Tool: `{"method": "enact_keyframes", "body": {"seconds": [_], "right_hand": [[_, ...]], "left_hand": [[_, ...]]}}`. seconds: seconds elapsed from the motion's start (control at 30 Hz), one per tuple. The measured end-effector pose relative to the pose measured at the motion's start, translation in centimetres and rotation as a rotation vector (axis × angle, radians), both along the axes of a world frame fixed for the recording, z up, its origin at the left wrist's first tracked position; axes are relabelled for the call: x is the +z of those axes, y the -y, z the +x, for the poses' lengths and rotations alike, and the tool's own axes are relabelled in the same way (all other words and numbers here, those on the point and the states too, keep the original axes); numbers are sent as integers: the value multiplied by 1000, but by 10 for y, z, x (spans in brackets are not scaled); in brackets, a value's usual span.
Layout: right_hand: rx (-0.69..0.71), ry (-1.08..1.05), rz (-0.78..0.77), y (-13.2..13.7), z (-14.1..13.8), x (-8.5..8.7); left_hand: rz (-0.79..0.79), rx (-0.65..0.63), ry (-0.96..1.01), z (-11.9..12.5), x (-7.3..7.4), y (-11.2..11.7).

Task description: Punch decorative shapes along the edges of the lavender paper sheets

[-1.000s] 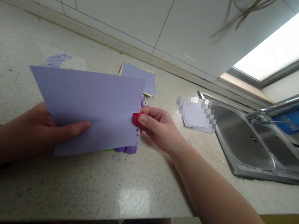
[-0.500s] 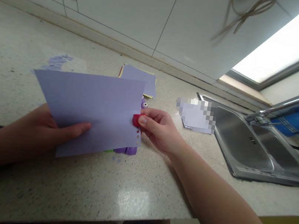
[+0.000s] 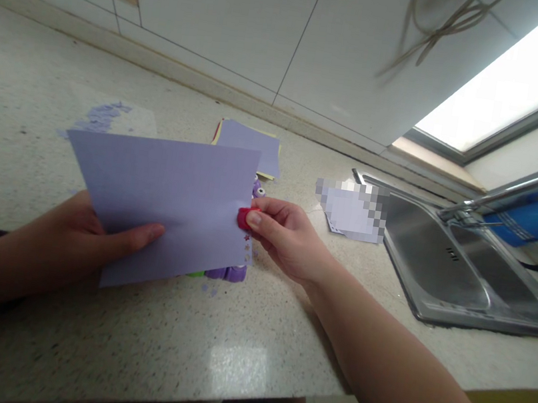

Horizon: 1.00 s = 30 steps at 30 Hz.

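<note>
A sheet of light purple paper (image 3: 175,181) is held up over the counter by my left hand (image 3: 106,238), thumb on top and fingers behind it. My right hand (image 3: 289,235) pinches a small red craft punch (image 3: 245,218) at the sheet's right edge. Below the punch, several star-shaped holes (image 3: 247,248) run down that edge. Behind the sheet, purple punches (image 3: 237,273), some with eye-like dots on top, and a green one (image 3: 196,274) show only in part.
A stack of purple and yellow paper (image 3: 252,142) lies behind the sheet. Purple paper bits (image 3: 104,115) are heaped at the left. To the right lie more purple sheets (image 3: 353,214), partly pixelated, beside a steel sink (image 3: 443,254) with a tap (image 3: 464,209).
Both hands, the sheet and the red punch stay almost as they were. The whole view has shifted very slightly.
</note>
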State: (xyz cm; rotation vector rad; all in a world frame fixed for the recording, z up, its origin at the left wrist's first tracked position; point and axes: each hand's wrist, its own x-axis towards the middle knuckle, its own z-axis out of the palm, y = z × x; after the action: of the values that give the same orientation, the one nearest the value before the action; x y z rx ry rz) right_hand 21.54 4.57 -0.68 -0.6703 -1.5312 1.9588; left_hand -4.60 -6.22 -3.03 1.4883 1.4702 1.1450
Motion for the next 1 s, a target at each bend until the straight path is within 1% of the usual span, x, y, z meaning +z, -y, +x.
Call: {"method": "enact_keyframes", "body": {"seconds": [0.13, 0.27, 0.37, 0.47, 0.63, 0.8, 0.9, 1.0], "right_hand": [[15, 17, 40, -1, 1, 0], [26, 58, 90, 1, 1, 3], [32, 76, 127, 3, 1, 6], [10, 91, 151, 5, 0, 7], [-14, 124, 167, 7, -1, 8], [-9, 149, 205, 7, -1, 10], [-18, 162, 232, 6, -2, 10], [-23, 173, 245, 5, -2, 8]], "left_hand": [[21, -7, -51, 1, 3, 0], [16, -47, -41, 0, 5, -1], [16, -41, -36, 1, 6, 0], [-16, -33, -13, 2, 7, 0], [-72, -54, 91, -3, 0, 0], [-172, -118, 278, -10, -7, 4], [-239, -122, 360, -11, -8, 7], [-257, -98, 390, -10, -7, 7]]}}
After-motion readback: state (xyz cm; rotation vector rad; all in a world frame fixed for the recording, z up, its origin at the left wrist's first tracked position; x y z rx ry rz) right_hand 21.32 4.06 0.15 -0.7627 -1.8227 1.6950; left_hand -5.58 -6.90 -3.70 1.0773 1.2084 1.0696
